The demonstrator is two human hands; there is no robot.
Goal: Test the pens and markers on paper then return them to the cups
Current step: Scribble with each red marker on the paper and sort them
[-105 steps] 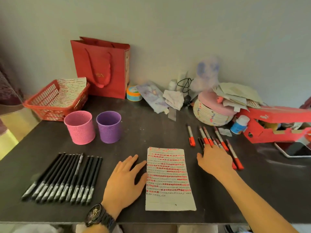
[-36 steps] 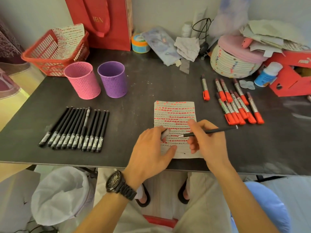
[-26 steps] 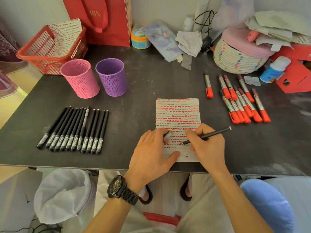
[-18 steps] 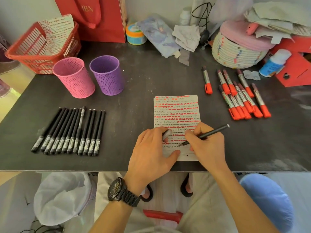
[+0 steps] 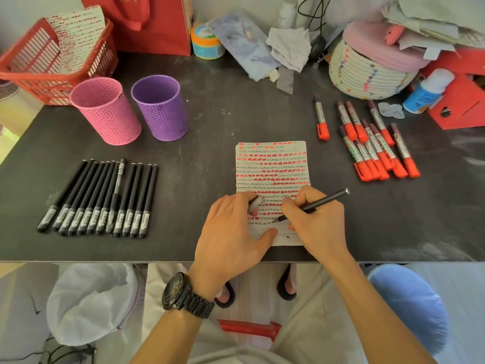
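Pen (image 5: 319,202): lifted off tabletop (image 5: 210,122), pinched in right grip (image 5: 319,227), tip lowered onto paper (image 5: 273,164); probably its cap (image 5: 256,202) pinched in left grip (image 5: 231,232); testing begun.

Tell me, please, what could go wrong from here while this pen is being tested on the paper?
The paper is nearly full, with only a few blank lines at the bottom where the right hand sets the pen, so ink may land on the table.
The left hand pinches the cap while steadying the sheet near the table's front edge; a slip could drop the cap to the floor or let the sheet shift.
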